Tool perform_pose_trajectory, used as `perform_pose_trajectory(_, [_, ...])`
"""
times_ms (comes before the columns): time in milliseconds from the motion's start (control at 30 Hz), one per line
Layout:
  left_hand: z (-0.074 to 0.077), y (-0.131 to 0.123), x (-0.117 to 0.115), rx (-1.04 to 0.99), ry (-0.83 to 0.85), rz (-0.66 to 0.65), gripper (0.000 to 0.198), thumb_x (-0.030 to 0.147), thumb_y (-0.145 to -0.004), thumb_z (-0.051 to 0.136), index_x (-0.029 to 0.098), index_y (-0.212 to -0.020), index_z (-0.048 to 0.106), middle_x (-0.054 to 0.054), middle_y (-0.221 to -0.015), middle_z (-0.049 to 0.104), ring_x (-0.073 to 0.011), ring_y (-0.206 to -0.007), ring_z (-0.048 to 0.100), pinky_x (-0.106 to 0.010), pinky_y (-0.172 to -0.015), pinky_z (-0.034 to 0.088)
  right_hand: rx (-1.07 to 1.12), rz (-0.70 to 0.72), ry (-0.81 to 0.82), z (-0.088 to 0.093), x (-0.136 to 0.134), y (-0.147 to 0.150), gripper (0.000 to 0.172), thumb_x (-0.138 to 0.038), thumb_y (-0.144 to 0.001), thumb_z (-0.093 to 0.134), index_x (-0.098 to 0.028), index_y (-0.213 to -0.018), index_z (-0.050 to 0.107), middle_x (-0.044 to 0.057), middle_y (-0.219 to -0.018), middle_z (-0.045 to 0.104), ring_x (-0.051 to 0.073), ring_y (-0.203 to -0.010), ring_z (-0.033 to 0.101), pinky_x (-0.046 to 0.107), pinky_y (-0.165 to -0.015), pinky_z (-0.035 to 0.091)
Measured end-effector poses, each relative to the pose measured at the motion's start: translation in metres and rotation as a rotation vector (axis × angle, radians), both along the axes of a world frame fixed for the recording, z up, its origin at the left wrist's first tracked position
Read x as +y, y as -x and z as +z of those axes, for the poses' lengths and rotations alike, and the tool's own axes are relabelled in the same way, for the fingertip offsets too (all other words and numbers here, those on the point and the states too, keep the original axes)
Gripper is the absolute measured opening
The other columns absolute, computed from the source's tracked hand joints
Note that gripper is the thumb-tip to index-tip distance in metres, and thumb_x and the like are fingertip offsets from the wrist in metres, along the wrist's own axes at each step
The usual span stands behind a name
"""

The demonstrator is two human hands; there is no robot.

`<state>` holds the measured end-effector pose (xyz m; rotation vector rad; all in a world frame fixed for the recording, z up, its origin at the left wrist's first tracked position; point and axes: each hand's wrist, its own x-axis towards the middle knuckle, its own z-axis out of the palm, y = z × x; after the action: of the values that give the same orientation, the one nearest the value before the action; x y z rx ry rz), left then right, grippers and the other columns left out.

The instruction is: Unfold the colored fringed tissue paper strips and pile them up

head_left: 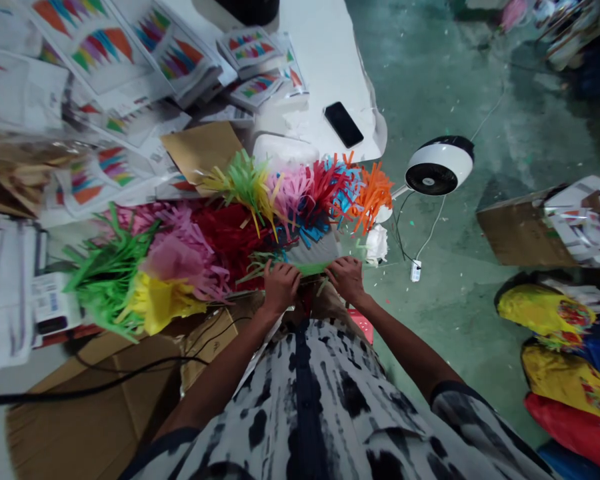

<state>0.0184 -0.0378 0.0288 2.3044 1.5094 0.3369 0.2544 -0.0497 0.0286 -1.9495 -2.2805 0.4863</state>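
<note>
A strip of green fringed tissue paper (pixel 313 269) stretches between my two hands at the table's near edge. My left hand (pixel 281 285) pinches its left end, where loose fringe fans out. At the other end, the fingers of my right hand (pixel 347 277) are closed on the strip. Just beyond lies a tissue tassel garland (pixel 290 190) in yellow, pink, red, blue and orange. To the left are heaped green tassels (pixel 107 273), pink tissue (pixel 180 253), red tissue (pixel 230 233) and a yellow tissue piece (pixel 163 300).
Packaged garlands (pixel 100 50) cover the back left of the table. A phone (pixel 343 125) lies near its right edge, beside a white fan (pixel 440 165). Cardboard boxes (pixel 513 227) stand on the floor at right. A black cable (pixel 95 393) crosses lower left.
</note>
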Motion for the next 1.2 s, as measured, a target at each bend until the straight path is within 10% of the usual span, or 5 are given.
perform_pose_trajectory(367, [-0.002, -0.005, 0.014, 0.106, 0.021, 0.068, 0.026, 0.037, -0.102, 0.054, 0.020, -0.093, 0.070, -0.013, -0.096, 0.073, -0.0318, -0.102, 0.062, -0.056, -0.106, 0.041, -0.151, -0.050, 0.026, 0.003, 0.010, 0.013, 0.025, -0.039, -0.103, 0.058, -0.020, -0.090, 0.069, 0.012, -0.096, 0.072, 0.029, -0.102, 0.054, 0.043, -0.088, 0.031])
perform_pose_trajectory(567, [-0.006, -0.009, 0.009, 0.099, -0.084, 0.030, 0.025, 0.030, -0.104, 0.052, 0.021, -0.117, 0.070, -0.014, -0.120, 0.073, -0.0316, -0.119, 0.060, -0.059, -0.121, 0.028, -0.154, -0.092, -0.055, -0.001, 0.008, 0.015, 0.023, -0.038, -0.102, 0.059, -0.018, -0.104, 0.070, 0.016, -0.106, 0.073, 0.032, -0.109, 0.053, 0.047, -0.098, 0.031])
perform_pose_trajectory(800, [-0.007, -0.019, 0.007, 0.087, -0.036, -0.295, 0.025, 0.021, -0.104, 0.050, 0.022, -0.116, 0.072, -0.008, -0.109, 0.077, -0.0270, -0.116, 0.065, -0.056, -0.125, 0.027, -0.048, 0.252, -0.085, -0.020, -0.023, 0.019, 0.037, -0.016, -0.105, 0.047, -0.023, -0.136, 0.067, 0.010, -0.142, 0.068, 0.027, -0.131, 0.057, 0.045, -0.112, 0.028])
perform_pose_trajectory(1000, [-0.010, 0.026, -0.008, -0.016, -0.030, -0.264, 0.038, 0.015, -0.100, 0.052, 0.029, -0.130, 0.070, -0.008, -0.133, 0.073, -0.0264, -0.130, 0.062, -0.063, -0.130, 0.013, -0.092, 0.239, -0.097, -0.016, -0.042, -0.022, 0.048, -0.011, -0.104, 0.045, -0.022, -0.149, 0.058, 0.011, -0.155, 0.058, 0.027, -0.143, 0.053, 0.049, -0.115, 0.027])
perform_pose_trajectory(1200, [0.001, 0.059, -0.011, 0.061, -0.137, -0.013, 0.027, 0.015, -0.095, 0.058, 0.030, -0.106, 0.078, -0.005, -0.119, 0.077, -0.0308, -0.129, 0.059, -0.071, -0.127, 0.010, -0.101, 0.191, -0.103, -0.018, -0.034, -0.022, 0.041, -0.011, -0.100, 0.051, -0.019, -0.138, 0.066, 0.013, -0.146, 0.065, 0.029, -0.140, 0.054, 0.050, -0.116, 0.024])
